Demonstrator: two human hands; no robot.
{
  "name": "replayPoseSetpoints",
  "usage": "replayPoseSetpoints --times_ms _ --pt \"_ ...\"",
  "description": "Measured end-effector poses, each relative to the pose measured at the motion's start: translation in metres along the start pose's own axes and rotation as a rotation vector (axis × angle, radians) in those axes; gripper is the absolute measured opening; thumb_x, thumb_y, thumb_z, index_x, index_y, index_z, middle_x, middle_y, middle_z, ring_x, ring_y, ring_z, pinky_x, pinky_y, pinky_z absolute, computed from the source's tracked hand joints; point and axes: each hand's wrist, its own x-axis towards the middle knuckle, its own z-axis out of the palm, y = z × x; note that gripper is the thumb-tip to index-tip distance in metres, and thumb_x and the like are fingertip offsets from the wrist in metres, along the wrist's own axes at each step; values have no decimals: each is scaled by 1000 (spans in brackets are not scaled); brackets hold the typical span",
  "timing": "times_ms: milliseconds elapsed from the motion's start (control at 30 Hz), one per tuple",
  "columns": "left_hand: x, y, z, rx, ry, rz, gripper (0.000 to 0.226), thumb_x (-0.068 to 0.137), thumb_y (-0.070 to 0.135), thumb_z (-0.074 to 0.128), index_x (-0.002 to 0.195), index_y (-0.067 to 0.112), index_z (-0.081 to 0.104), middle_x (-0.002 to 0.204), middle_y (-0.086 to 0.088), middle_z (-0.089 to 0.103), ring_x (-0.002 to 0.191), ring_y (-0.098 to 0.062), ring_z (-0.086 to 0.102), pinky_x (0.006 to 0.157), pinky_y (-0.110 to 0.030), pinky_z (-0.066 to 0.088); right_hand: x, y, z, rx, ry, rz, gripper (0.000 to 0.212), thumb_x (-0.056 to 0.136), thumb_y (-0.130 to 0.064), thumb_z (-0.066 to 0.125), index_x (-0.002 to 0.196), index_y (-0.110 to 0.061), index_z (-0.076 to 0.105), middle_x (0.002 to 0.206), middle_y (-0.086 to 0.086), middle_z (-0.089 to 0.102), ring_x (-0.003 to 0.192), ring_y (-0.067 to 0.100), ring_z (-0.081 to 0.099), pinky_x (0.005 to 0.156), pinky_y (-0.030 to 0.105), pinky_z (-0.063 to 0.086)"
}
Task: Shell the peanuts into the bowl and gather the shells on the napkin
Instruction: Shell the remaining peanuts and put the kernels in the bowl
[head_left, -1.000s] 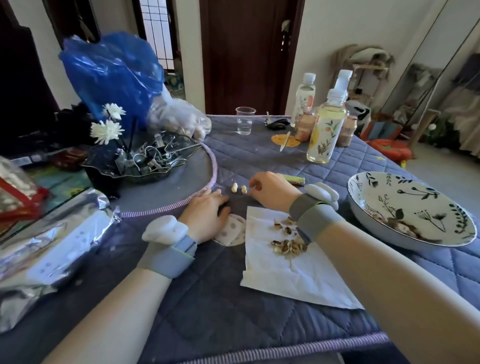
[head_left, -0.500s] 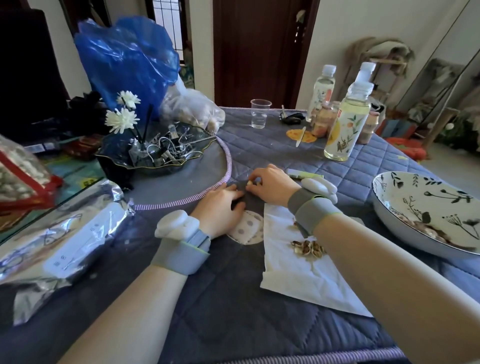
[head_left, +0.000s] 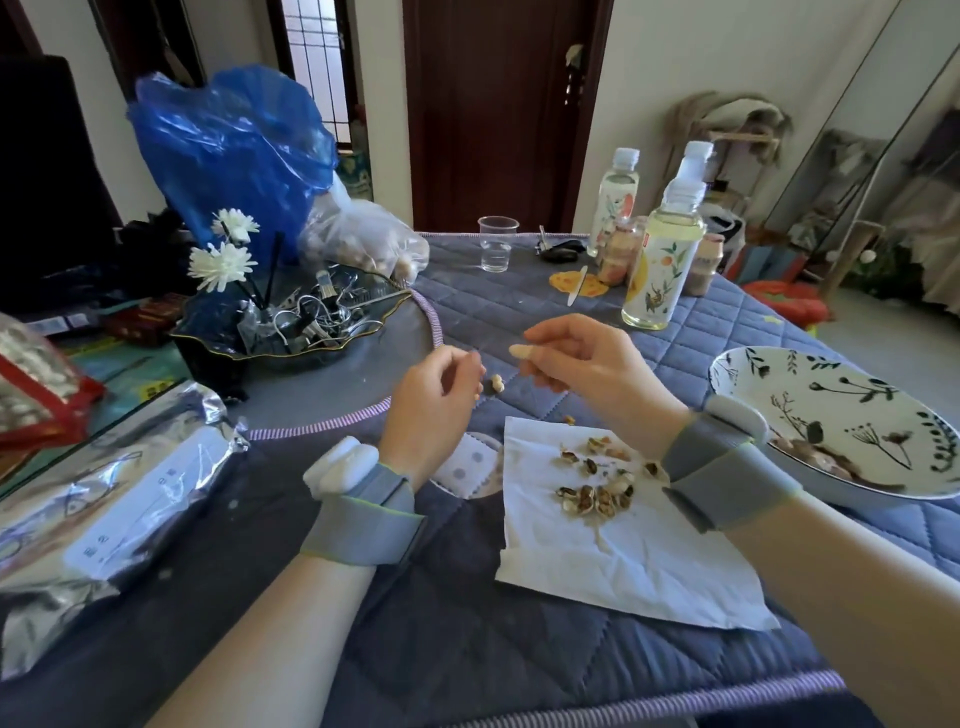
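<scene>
My right hand is raised above the quilted table cover and pinches a pale peanut between thumb and fingers. To its left, my left hand hovers with its fingers curled toward the thumb; I cannot tell whether it holds anything. Between the two hands one loose peanut lies on the cover. The white napkin lies under my right wrist with several broken shells on it. At the right stands the white leaf-patterned bowl, with a few kernels in its bottom.
A black dish of metal clips and white flowers stands behind my left hand. Behind it are a blue bag and a clear bag of peanuts. Bottles and a plastic cup stand at the back. Foil packets lie left.
Both hands have lifted off the table cover. My right hand has picked up one of the two peanuts that lay there; the other stays on the cover.
</scene>
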Motion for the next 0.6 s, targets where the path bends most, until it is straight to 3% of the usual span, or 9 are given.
replayPoseSetpoints --times_ms 100,200,300,433,600 --pt "-1 16 13 -112 -68 0 31 96 28 38 70 17 49 61 0 54 59 -12 53 65 -29 43 -12 1 -12 149 -1 4 7 91 -7 50 88 -13 53 63 1 65 51 9 54 52 18 45" --pt "-3 25 29 -72 -168 65 35 97 35 34 71 15 49 59 -2 51 57 -13 50 64 -32 41 -21 5 -25 178 23 -6 10 92 -11 48 84 -15 52 53 -3 62 50 11 51 51 19 42" --pt "-5 31 38 -31 -240 143 38 91 44 31 70 19 50 58 -5 52 55 -12 48 64 -32 41 -27 8 -30 189 38 -11 9 93 -13 46 85 -15 50 57 0 59 55 15 49 51 19 41" --pt "-10 35 45 43 -343 255 33 97 32 34 66 30 44 56 9 48 55 3 51 55 -10 36 -34 17 -34 178 90 -4 10 94 -12 45 84 -13 47 59 4 55 51 10 48 49 16 41" --pt "-8 28 55 128 -339 313 33 95 32 33 63 24 39 55 5 40 55 -7 43 55 -18 31 -40 28 -32 97 108 -8 10 94 -14 45 85 -11 48 56 2 53 45 5 44 47 14 37"
